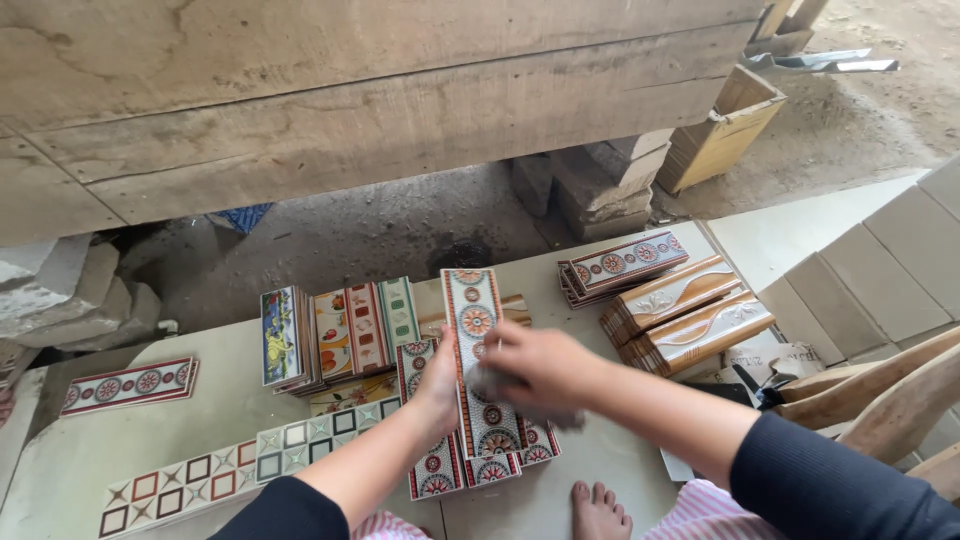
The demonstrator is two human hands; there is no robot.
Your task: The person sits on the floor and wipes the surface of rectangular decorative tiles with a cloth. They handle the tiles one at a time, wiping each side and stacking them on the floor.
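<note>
Gripping from both sides, a long patterned border tile [478,360] is held over the pale slab [200,420]: the left hand [438,385] is clamped on its left edge, thumb on the face, while the right hand [535,372] is pressed across its middle with something dark beneath the fingers, too blurred to be named. White ground, red edge stripes and a row of round orange-and-teal medallions are seen on the tile. Its long axis is run away from the person, far end toward the timber beam [380,110], tipped slightly left. Matching tiles [435,470] are stacked just beneath. Further out, fruit-printed tiles [340,335] are stood on edge to the left, brown relief tiles [690,315] are piled to the right, and square-patterned strips [240,460] are laid near the left forearm.
</note>
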